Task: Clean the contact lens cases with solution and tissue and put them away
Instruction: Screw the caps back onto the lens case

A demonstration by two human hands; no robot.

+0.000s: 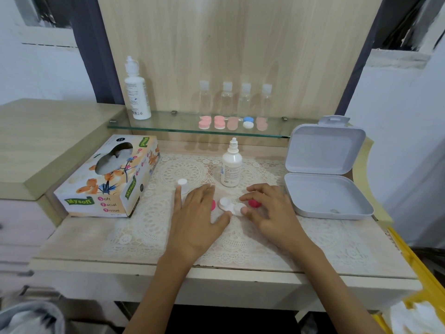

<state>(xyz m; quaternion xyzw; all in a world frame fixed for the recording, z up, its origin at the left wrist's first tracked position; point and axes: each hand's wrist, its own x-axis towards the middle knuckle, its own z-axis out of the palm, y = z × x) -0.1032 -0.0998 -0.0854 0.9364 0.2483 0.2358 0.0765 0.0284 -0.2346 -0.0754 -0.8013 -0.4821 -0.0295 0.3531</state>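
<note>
A white contact lens case (230,206) lies open on the lace mat between my hands. My left hand (197,213) rests flat on the mat, its thumb touching the case's near edge; a pink cap (212,205) peeks out beside it. My right hand (269,208) hovers with loosely curled fingers, thumb tip on the case's right well, just in front of a second pink cap (254,203). A small solution bottle (231,165) stands uncapped behind the case; its clear cap (182,185) sits left. The tissue box (106,177) lies at the left.
An open grey storage box (325,189) sits at the right. On the glass shelf (168,126) stand a tall white bottle (136,92), several clear bottles (227,97) and several lens cases (219,122). A yellow bin (419,285) is at the lower right.
</note>
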